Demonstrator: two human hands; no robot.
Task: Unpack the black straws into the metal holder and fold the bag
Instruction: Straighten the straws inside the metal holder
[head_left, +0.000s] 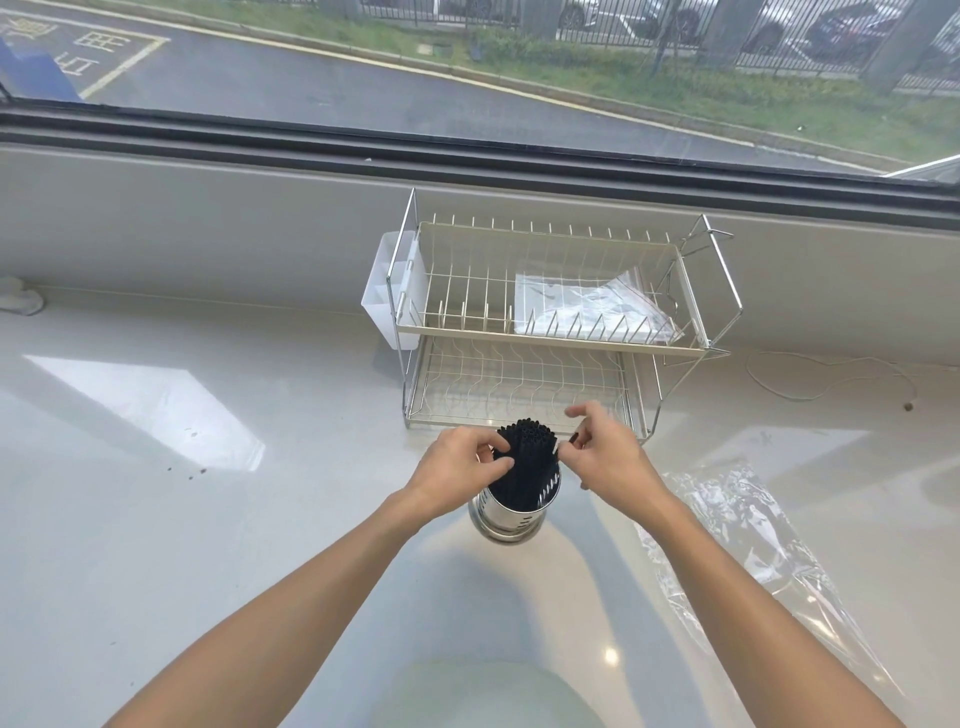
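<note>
The black straws (525, 467) stand upright as one bundle in the metal holder (511, 512), which sits on the pale table (208, 519) directly in front of a two-tier wire dish rack (550, 322). The left hand (457, 475) rests against the left side of the bundle, fingers curled loosely around the straw tops. The right hand (608, 449) is at the bundle's right side, thumb and forefinger pinched narrow on what appears to be a single straw end; the remaining fingers are spread above. The clear plastic bag (748, 545) lies flat and unfolded on the table to the right of the holder, apart from both hands. A white utensil caddy (387, 296) hangs on the rack's left end. A folded clear packet (592, 306) lies in the rack's upper tier. A thin cord (831, 379) trails on the table at far right.
</note>
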